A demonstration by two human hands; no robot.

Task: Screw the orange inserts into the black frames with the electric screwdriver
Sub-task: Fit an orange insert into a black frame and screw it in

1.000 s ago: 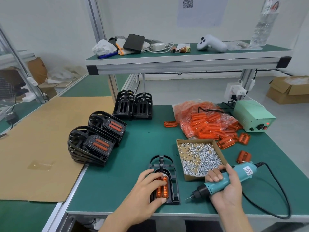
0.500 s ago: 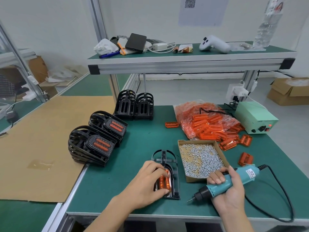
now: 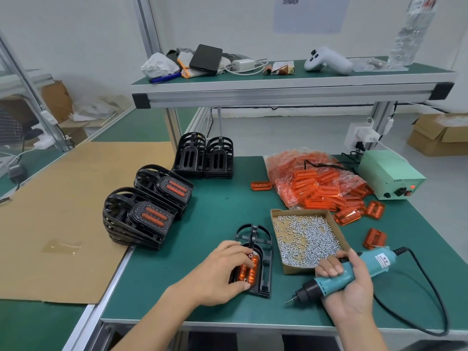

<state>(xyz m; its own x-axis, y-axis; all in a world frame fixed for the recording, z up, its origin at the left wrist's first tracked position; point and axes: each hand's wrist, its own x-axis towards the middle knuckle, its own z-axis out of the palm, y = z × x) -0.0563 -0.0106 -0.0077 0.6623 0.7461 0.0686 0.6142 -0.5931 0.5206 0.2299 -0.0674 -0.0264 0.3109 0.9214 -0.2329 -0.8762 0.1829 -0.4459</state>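
A black frame (image 3: 266,262) lies flat on the green table near the front edge, with an orange insert (image 3: 249,271) seated in it. My left hand (image 3: 222,269) rests over the frame's left side, fingers curled round the frame and insert. My right hand (image 3: 347,285) grips the teal electric screwdriver (image 3: 336,277), its bit pointing down-left just above the table, right of the frame. A cardboard box of small silver screws (image 3: 306,236) sits between frame and screwdriver.
Stacks of black frames with orange inserts (image 3: 149,211) stand at the left; two bare frame stacks (image 3: 205,158) at the back. A bag of orange inserts (image 3: 314,183) and loose ones lie right. A green power supply (image 3: 390,176) sits far right; the screwdriver's cable (image 3: 430,295) loops to the front edge.
My left hand has slid further over the frame and closed round it. My right hand has drawn the screwdriver slightly nearer to me.
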